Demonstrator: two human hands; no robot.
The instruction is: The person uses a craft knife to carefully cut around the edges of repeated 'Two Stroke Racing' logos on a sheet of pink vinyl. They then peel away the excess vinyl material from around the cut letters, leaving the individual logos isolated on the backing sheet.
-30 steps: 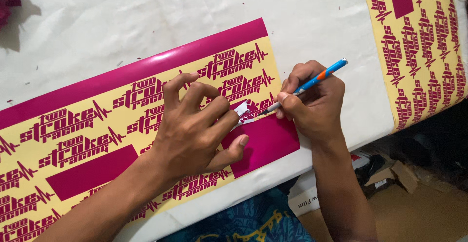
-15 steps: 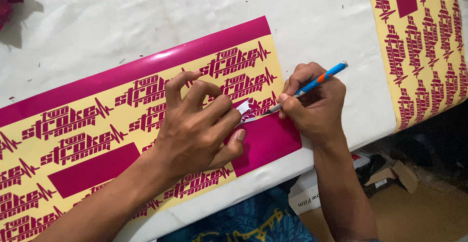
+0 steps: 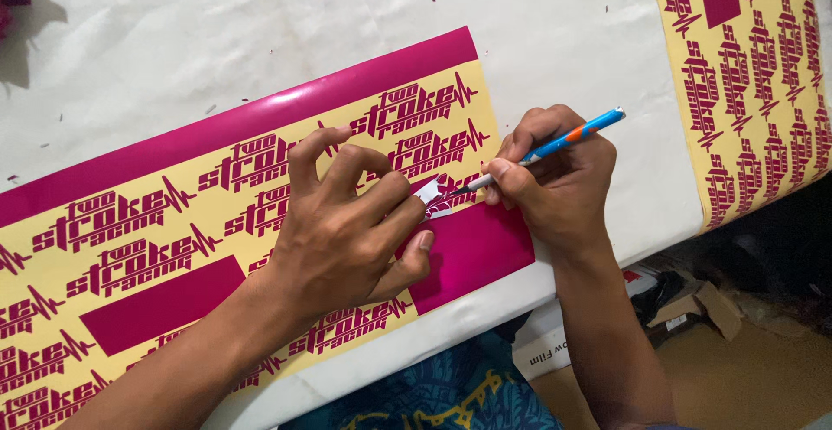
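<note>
White tabletop (image 3: 217, 40), glossy magenta vinyl sheet (image 3: 260, 114), slim knife (image 3: 555, 144)

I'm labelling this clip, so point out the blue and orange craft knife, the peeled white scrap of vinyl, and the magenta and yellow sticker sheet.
Blue and orange craft knife (image 3: 568, 136), head view, mid handle.
Peeled white scrap of vinyl (image 3: 432, 196), head view, its lifted centre.
Magenta and yellow sticker sheet (image 3: 217, 127), head view, glossy magenta top band.

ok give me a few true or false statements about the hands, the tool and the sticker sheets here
1. The right hand holds a blue and orange craft knife. True.
2. The left hand pinches a lifted scrap of vinyl. True.
3. The sticker sheet under the hands is green and white. False: magenta on pale yellow.
4. Only one sheet lies on the table. False: a second sheet lies at the right.
</note>
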